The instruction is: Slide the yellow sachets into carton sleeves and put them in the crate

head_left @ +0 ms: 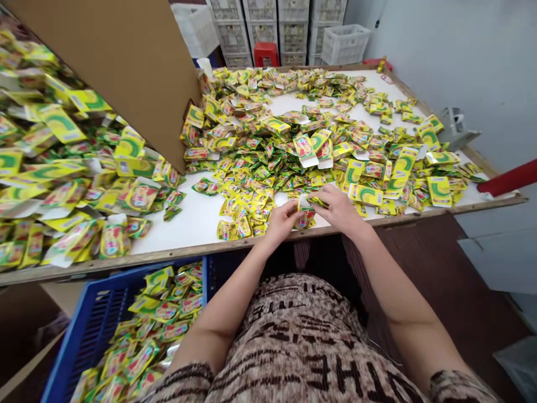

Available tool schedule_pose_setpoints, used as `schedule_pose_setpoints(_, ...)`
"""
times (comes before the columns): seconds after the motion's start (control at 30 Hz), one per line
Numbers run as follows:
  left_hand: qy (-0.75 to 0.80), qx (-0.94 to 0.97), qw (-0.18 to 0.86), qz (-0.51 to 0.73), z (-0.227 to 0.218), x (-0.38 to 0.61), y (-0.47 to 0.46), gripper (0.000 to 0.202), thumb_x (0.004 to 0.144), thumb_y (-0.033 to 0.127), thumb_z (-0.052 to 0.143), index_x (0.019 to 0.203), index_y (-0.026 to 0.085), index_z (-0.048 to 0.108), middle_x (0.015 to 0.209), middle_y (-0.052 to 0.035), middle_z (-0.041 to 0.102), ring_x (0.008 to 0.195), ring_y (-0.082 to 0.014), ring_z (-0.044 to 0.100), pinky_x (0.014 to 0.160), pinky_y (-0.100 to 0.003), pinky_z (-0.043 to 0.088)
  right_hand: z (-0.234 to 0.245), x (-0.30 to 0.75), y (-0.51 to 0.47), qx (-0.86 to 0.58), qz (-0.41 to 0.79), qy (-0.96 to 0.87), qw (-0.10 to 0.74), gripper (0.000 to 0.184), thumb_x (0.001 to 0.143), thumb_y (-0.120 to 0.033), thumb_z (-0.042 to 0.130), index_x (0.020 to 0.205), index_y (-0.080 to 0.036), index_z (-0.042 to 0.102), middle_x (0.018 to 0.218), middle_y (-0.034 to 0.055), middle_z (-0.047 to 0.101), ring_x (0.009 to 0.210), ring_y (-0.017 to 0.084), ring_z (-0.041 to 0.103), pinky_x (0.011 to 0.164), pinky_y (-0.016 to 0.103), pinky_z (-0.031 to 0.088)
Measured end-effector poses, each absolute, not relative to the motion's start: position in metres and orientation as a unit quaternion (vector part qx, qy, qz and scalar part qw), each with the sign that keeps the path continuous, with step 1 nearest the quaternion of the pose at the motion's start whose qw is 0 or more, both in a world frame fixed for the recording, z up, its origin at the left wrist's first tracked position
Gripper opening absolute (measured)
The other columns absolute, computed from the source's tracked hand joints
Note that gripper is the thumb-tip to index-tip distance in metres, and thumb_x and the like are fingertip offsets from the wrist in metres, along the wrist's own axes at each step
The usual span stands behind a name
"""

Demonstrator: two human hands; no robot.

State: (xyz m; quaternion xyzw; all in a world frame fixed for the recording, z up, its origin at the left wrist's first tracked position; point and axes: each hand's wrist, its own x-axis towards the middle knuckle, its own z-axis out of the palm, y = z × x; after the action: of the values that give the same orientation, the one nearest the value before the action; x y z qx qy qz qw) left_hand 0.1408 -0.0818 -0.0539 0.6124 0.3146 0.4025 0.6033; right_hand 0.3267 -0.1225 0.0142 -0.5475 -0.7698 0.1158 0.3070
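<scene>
A white table is strewn with several small yellow-green sachets and flat yellow-green cartons. Both my hands meet at the table's near edge. My left hand is closed around a small stack of sachets. My right hand pinches a sachet or small carton against that stack, fingers curled. A dense pile of loose sachets lies just left of my hands.
A blue crate with filled packets stands below the table at the left. A large brown cardboard panel leans over the table's left part. White plastic crates and a red stool stand beyond. A red bar juts in at right.
</scene>
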Motion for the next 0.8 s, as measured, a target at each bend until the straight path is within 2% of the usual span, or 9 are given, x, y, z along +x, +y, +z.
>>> schedule_pose_setpoints(0.1,0.316,0.603,0.603,0.416,-0.059,0.141,-0.084,0.034,0.077,0.035,0.072,0.106,0.017,0.071,0.102,-0.0067,0.073,0.097,-0.0220,0.067,0.095,-0.036,0.050,0.029,0.322,-0.123,-0.526,0.105,-0.819,0.203,0.018,0.088,-0.015,0.059,0.103,-0.019,0.071,0.098,0.0079,0.058,0.088,0.021,0.056,0.078,0.031,0.044)
schedule_pose_setpoints(0.17,0.307,0.595,0.611,0.423,-0.062,0.141,-0.086,0.034,0.077,0.035,0.073,0.106,0.017,0.070,0.101,-0.0066,0.073,0.095,-0.0212,0.067,0.094,-0.035,0.050,0.034,0.319,-0.122,-0.507,0.106,-0.838,0.172,0.018,0.089,-0.014,0.058,0.102,-0.018,0.070,0.100,0.0090,0.061,0.093,0.022,0.056,0.081,0.032,0.043)
schedule_pose_setpoints(0.3,0.278,0.572,0.646,0.422,-0.062,0.139,-0.089,0.033,0.076,0.035,0.074,0.103,0.016,0.068,0.097,-0.0058,0.072,0.092,-0.0197,0.066,0.093,-0.035,0.050,0.032,0.318,-0.120,-0.534,0.130,-0.810,0.207,0.021,0.088,-0.014,0.060,0.108,-0.018,0.067,0.095,0.0075,0.065,0.091,0.023,0.058,0.080,0.032,0.044)
schedule_pose_setpoints(0.37,0.270,0.560,0.657,0.425,-0.061,0.137,-0.091,0.032,0.077,0.035,0.074,0.101,0.016,0.067,0.098,-0.0055,0.071,0.093,-0.0195,0.066,0.093,-0.035,0.050,0.030,0.316,-0.119,-0.556,0.110,-0.793,0.223,0.017,0.087,-0.014,0.060,0.102,-0.017,0.068,0.094,0.0086,0.065,0.091,0.023,0.057,0.079,0.033,0.044)
schedule_pose_setpoints(0.47,0.275,0.565,0.651,0.426,-0.059,0.136,-0.097,0.034,0.077,0.037,0.074,0.104,0.017,0.067,0.099,-0.0057,0.071,0.095,-0.0201,0.065,0.092,-0.033,0.050,0.034,0.310,-0.120,-0.533,0.084,-0.826,0.160,0.015,0.087,-0.011,0.057,0.090,-0.016,0.070,0.088,0.0096,0.063,0.090,0.024,0.055,0.079,0.034,0.042)
schedule_pose_setpoints(0.57,0.288,0.573,0.639,0.425,-0.057,0.138,-0.101,0.039,0.076,0.039,0.075,0.107,0.017,0.066,0.099,-0.0053,0.071,0.094,-0.0207,0.064,0.089,-0.032,0.050,0.043,0.304,-0.121,-0.499,0.109,-0.855,0.092,0.020,0.085,-0.007,0.055,0.096,-0.015,0.070,0.089,0.0094,0.064,0.088,0.023,0.056,0.078,0.033,0.042)
schedule_pose_setpoints(0.67,0.294,0.566,0.639,0.431,-0.058,0.139,-0.100,0.042,0.077,0.042,0.074,0.111,0.018,0.066,0.103,-0.0054,0.071,0.098,-0.0216,0.063,0.091,-0.034,0.049,0.049,0.301,-0.120,-0.523,0.123,-0.835,0.116,0.018,0.088,-0.011,0.055,0.102,-0.013,0.067,0.092,0.0092,0.066,0.087,0.022,0.058,0.077,0.031,0.042)
schedule_pose_setpoints(0.73,0.287,0.580,0.635,0.422,-0.060,0.139,-0.098,0.042,0.079,0.043,0.072,0.112,0.018,0.067,0.106,-0.0059,0.070,0.101,-0.0221,0.062,0.094,-0.035,0.048,0.051,0.299,-0.119,-0.537,0.107,-0.827,0.130,0.016,0.090,-0.013,0.054,0.098,-0.013,0.067,0.092,0.0096,0.066,0.089,0.021,0.058,0.077,0.030,0.042)
schedule_pose_setpoints(0.8,0.286,0.605,0.623,0.406,-0.062,0.139,-0.096,0.039,0.081,0.045,0.070,0.109,0.017,0.067,0.103,-0.0061,0.070,0.099,-0.0221,0.062,0.093,-0.035,0.048,0.053,0.294,-0.118,-0.534,0.075,-0.836,0.099,0.017,0.089,-0.010,0.051,0.091,-0.013,0.068,0.091,0.0108,0.065,0.090,0.022,0.058,0.077,0.030,0.041)
